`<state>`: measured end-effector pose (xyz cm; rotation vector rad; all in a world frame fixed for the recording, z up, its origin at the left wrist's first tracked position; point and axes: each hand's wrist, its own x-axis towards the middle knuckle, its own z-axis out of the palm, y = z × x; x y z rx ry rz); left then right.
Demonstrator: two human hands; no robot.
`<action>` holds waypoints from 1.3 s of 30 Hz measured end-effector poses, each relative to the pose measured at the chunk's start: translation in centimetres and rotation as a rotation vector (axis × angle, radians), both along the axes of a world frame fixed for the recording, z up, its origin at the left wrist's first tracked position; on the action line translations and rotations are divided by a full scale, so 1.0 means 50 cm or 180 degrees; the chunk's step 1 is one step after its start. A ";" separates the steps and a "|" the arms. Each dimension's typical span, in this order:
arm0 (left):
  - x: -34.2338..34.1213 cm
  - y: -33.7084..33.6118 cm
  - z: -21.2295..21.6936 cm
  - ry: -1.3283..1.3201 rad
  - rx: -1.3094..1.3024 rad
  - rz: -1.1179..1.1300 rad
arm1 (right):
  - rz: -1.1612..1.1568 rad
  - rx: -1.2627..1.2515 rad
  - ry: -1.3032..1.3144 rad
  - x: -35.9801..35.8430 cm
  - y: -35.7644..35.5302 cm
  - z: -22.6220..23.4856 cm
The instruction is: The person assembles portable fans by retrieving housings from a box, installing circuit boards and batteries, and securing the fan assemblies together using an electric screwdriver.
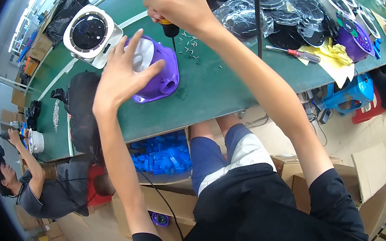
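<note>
A purple plastic housing with a white inner part stands on the green table. Over its left side lies my left hand, fingers spread and thumb reaching across the top; whether the fingertips press on it I cannot tell. My right hand is closed round a yellow and black power drill, partly cut off by the upper edge. Its thin bit points down beside the housing's far right rim. Small loose screws are scattered to the right of the housing. A white device with a round black face sits at its far left.
Black round parts in clear plastic bags are heaped at the back right. A screwdriver lies near a yellow cloth. A black bag stands left of my arm. Under the table is a bin of blue parts. Co-workers sit at both sides.
</note>
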<state>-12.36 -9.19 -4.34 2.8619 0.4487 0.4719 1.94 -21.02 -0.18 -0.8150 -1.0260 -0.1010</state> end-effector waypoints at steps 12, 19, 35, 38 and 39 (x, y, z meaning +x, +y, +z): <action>0.015 0.041 0.010 0.0299 -0.0303 -0.0706 | -0.0090 -0.0105 0.0031 0.022 0.032 -0.010; 0.013 0.044 0.009 0.0314 -0.0307 -0.0657 | 0.0066 0.0088 0.0104 0.024 0.045 -0.013; 0.011 0.038 0.009 0.0274 -0.0154 -0.0563 | -0.0526 -0.0153 0.0162 0.008 0.069 -0.001; 0.008 0.034 0.007 0.0270 -0.0203 -0.0455 | -0.0822 -0.0387 0.0357 -0.008 0.066 0.002; 0.008 0.032 0.007 0.0268 -0.0203 -0.0453 | -0.0854 -0.0452 0.0377 -0.009 0.064 0.002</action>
